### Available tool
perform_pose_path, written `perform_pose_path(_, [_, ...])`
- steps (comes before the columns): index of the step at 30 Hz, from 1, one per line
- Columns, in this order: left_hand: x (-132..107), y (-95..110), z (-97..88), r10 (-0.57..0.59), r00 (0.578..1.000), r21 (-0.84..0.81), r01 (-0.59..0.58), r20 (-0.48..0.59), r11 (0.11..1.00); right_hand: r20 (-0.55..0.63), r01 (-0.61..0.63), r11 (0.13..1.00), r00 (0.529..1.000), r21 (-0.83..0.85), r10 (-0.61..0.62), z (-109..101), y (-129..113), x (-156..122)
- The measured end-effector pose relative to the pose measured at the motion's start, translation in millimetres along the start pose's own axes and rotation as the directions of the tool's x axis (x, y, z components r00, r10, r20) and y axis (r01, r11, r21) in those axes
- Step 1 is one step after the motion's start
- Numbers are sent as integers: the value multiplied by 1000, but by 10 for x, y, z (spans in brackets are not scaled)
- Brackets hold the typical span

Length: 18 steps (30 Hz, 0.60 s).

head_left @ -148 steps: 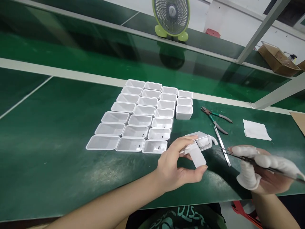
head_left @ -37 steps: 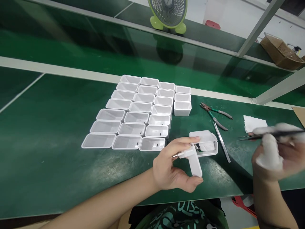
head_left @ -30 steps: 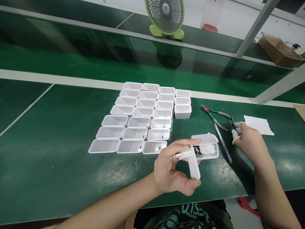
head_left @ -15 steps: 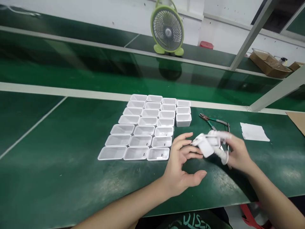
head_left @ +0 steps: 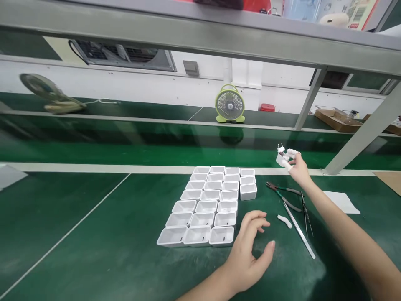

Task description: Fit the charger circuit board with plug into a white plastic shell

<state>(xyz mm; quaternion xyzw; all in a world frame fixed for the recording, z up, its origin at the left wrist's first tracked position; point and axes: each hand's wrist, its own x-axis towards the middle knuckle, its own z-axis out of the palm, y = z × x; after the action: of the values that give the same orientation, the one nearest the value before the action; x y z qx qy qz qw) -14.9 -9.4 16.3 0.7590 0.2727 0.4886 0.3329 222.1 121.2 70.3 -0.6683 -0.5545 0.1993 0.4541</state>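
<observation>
My right hand (head_left: 299,169) is raised past the tools near the table's back edge. White finger covers sit on its fingertips, and it pinches a small white plug adapter (head_left: 281,155) whose two metal prongs point up. My left hand (head_left: 247,251) hovers over the front of the table with fingers apart and nothing in them. Just left of it stand rows of white plastic trays (head_left: 202,219), some with a small dark mark inside. A small curved white piece, perhaps a finger cover (head_left: 284,221), lies between my hands on the green table (head_left: 103,251).
Pliers (head_left: 283,195) with green handles, tweezers (head_left: 306,214) and a long metal tool (head_left: 299,230) lie right of the trays. White paper (head_left: 342,201) is behind my right forearm. A green fan (head_left: 230,104) stands on the far shelf, and a slanted post (head_left: 365,129) rises at right.
My right hand has moved up and away with the plug adapter, from beside my left hand. The view has tilted up, and the curved white piece now shows on the table.
</observation>
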Motion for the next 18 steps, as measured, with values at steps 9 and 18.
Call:
perform_pose_path(9, [40,27,-46,-288,957,-552,263,44,791,765,-656,394,553,644,-329,55,-247,-1464])
perform_pose_path(18, [42,27,-23,-166,978,-507,209,129,836,806,-828,148,462,542,-370,78,-142,-1601])
